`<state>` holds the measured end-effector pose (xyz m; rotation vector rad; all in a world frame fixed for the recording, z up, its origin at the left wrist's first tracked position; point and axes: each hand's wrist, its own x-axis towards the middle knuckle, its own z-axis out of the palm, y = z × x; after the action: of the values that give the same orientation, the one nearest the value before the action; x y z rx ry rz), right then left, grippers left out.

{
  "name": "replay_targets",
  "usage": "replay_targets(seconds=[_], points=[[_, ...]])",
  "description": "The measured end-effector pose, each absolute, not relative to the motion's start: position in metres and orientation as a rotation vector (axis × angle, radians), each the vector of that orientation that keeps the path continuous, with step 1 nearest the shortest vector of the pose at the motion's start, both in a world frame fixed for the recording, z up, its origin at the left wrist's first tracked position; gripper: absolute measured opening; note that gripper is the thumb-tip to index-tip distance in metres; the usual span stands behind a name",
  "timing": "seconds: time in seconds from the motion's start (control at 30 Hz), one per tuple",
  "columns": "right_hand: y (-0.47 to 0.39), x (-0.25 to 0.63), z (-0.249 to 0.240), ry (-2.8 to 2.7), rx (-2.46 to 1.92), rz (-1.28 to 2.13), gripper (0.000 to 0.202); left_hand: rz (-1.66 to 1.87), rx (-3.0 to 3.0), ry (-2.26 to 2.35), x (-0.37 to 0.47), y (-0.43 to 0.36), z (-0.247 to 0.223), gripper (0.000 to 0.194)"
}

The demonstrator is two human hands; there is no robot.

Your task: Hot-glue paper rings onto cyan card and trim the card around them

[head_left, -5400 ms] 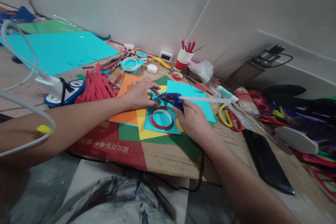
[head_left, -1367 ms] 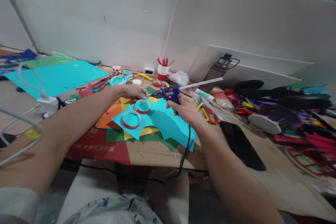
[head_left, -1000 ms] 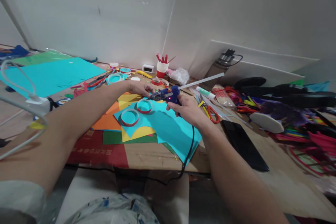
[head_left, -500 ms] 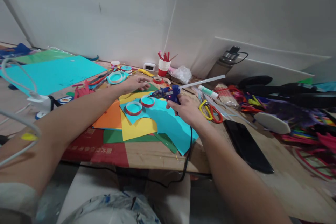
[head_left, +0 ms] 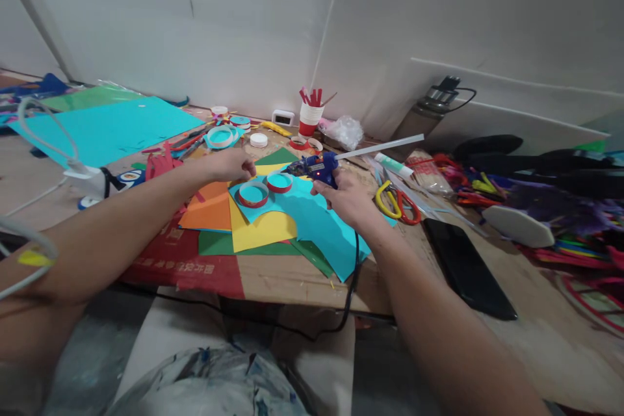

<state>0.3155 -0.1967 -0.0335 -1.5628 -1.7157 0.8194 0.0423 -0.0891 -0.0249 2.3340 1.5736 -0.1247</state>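
Left hand (head_left: 237, 166) has been drawn toward 9 o'clock, away from the glue gun (head_left: 316, 169); fingers curled, anything pinched cannot be told. Gun gripped by right hand (head_left: 347, 195), nozzle near two rings (head_left: 279, 189) at its 8 o'clock. Red cardboard (head_left: 163, 253), 7 o'clock: printed characters, inverted, unreadable.

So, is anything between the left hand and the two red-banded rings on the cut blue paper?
Nothing visible stands between the left hand and the left ring or right ring; the glue gun points in from the opposite side.
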Motion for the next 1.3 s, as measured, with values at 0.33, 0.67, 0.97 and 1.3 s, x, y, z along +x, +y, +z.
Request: replay_targets(seconds=[0.33, 0.67, 0.97, 1.3], points=[[-0.196, 0.314, -0.039, -1.689, -1.551, 0.817, 0.015, -0.080, 2.417, 1.482, 0.049, -0.099, -0.027, 0.035], [-0.199, 0.309, -0.039, -1.742, -1.685, 0.672, 0.023, 0.158, 2.481, 1.376, 0.054, -0.099, -0.038, 0.033], [-0.197, 0.306, -0.008, -1.871, -1.728, 0.459, 0.027, 0.522, 2.253, 1.119, 0.058, -0.099, -0.039, 0.047], [-0.189, 0.308, -0.023, -1.914, -1.795, 0.485, 0.029, 0.487, 2.157, 0.863, 0.052, -0.078, -0.059, 0.068]])
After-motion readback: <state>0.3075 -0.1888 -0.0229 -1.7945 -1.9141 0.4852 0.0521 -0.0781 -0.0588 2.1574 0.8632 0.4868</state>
